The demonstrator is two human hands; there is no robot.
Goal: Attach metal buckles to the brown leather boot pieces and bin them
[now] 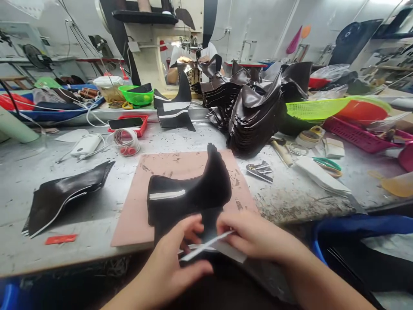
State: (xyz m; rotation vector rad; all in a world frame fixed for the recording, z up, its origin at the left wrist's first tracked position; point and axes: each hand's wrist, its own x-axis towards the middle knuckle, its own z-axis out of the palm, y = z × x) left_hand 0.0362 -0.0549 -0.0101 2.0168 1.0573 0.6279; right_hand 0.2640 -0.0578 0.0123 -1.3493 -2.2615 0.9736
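A dark leather shoe-upper piece (189, 196) with a white strip across it lies on a pink cutting mat (142, 206) at the near table edge. My left hand (176, 262) is closed on the piece's lower edge, where a white tape strip (206, 246) runs. My right hand (254, 234) pinches the other end of that white strip, fingers closed on it. Both hands meet just over the table's front edge.
A stack of flat dark pieces (61, 196) lies at left. A big heap of brown leather uppers (254, 107) stands behind the mat. A phone in a red tray (127, 124), green baskets (138, 94), scissors (327, 165), a hammer (282, 150) and a sewing machine (155, 47) surround them.
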